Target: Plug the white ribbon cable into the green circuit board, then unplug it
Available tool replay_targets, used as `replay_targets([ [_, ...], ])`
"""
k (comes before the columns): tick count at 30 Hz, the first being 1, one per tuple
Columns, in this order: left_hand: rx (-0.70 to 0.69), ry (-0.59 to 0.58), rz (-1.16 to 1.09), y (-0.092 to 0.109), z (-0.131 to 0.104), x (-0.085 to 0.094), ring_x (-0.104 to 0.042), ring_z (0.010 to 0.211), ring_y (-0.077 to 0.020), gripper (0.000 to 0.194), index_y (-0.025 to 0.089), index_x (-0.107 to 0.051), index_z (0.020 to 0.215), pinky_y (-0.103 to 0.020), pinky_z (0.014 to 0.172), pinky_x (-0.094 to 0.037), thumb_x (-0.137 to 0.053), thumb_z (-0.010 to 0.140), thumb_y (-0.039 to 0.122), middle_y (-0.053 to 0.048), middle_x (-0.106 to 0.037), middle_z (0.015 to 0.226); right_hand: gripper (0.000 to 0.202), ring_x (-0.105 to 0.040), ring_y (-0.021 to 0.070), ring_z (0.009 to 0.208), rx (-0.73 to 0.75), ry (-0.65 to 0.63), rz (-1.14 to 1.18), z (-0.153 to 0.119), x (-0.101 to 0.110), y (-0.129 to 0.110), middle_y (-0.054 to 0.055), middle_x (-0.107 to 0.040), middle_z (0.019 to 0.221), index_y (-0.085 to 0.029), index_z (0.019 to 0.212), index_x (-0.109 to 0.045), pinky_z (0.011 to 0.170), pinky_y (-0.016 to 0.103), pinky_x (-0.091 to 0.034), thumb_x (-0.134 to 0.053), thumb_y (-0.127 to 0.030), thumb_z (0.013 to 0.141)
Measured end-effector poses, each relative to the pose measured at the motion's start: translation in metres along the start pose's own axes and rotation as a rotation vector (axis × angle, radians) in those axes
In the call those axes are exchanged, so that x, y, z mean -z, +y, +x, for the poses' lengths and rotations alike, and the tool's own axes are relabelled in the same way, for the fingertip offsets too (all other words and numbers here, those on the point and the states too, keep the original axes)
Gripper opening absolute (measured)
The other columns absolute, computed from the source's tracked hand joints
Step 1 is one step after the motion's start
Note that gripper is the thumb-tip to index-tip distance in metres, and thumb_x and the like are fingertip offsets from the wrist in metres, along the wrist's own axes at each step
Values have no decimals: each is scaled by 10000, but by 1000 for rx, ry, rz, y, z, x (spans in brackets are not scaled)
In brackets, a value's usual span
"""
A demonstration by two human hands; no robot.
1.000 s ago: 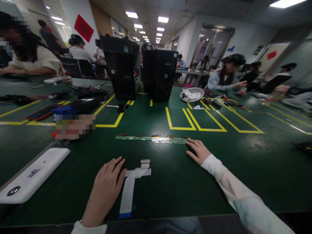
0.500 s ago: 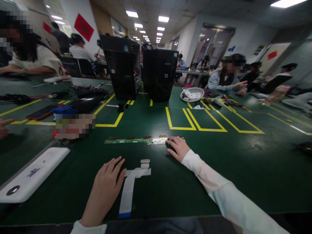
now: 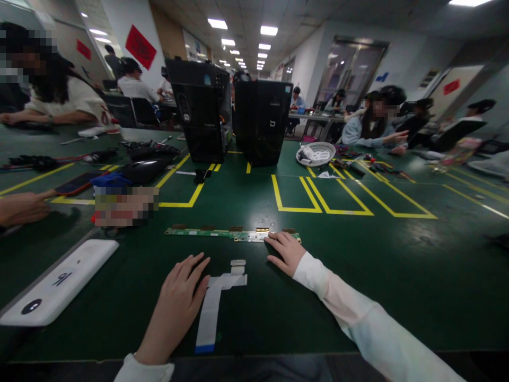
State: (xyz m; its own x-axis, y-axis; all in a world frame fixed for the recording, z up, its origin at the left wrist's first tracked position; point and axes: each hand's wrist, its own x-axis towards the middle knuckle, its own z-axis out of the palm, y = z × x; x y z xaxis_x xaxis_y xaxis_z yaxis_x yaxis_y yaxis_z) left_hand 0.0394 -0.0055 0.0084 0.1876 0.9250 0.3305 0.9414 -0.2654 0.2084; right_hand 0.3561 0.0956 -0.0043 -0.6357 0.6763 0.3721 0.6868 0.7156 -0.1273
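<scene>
A long, narrow green circuit board [image 3: 214, 233] lies crosswise on the green table. My right hand [image 3: 285, 253] rests on its right part, palm down, fingers apart, the fingertips covering some of the board. Nearer to me is a white flat ribbon cable [image 3: 209, 318], bent in an angular shape, with a connector at its far end and a blue tip at its near end. My left hand [image 3: 177, 305] lies beside the cable on its left, fingers stretched out. Its thumb is at the cable's left edge; whether it presses on the cable I cannot tell.
A white oblong device [image 3: 59, 284] lies at the left. Two black computer cases [image 3: 262, 122] stand at the back, near a white basket [image 3: 315, 154] of parts. Cables and tools lie on both sides. Another person's hand [image 3: 26, 208] reaches in from the left, touching a dark flat object.
My right hand and the circuit board have shifted slightly left and towards me. The other person's hand has come further in from the left. My left hand stays beside the cable.
</scene>
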Motion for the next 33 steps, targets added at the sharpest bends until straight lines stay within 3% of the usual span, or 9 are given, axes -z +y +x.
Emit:
replay_targets([
  [6, -307, -170, -85, 23, 10, 19, -435, 1353, -217, 413, 280, -502, 1364, -429, 1084, -446, -416, 972, 380, -21, -502, 1455, 490, -466, 294, 1173, 2, 1, -3, 0, -1, 2, 159, -553, 1275, -131, 1314, -556, 1024, 485, -420, -496, -436, 935],
  [15, -453, -331, -105, 50, 35, 17, -509, 1277, -232, 441, 228, -484, 1375, -416, 1043, -472, -468, 956, 364, -74, -544, 1408, 492, -458, 299, 1188, 22, 1, -10, -1, -1, 4, 162, -538, 1302, -134, 1328, -552, 1032, 495, -412, -495, -429, 938],
  [24, -505, -306, -49, 80, 68, -1, -511, 1267, -265, 440, 139, -532, 1328, -451, 1045, -452, -430, 968, 372, -114, -560, 1390, 479, -465, 291, 1198, 51, -1, 20, 0, 0, 10, 166, -531, 1308, -154, 1342, -544, 1022, 499, -417, -469, -421, 951],
  [33, -465, -252, -96, 76, 68, -18, -472, 1314, -242, 472, 167, -489, 1378, -425, 1083, -420, -420, 970, 395, -83, -530, 1431, 484, -456, 293, 1215, 59, -1, 38, -2, 1, 9, 167, -528, 1318, -156, 1352, -532, 1024, 512, -417, -436, -427, 962],
])
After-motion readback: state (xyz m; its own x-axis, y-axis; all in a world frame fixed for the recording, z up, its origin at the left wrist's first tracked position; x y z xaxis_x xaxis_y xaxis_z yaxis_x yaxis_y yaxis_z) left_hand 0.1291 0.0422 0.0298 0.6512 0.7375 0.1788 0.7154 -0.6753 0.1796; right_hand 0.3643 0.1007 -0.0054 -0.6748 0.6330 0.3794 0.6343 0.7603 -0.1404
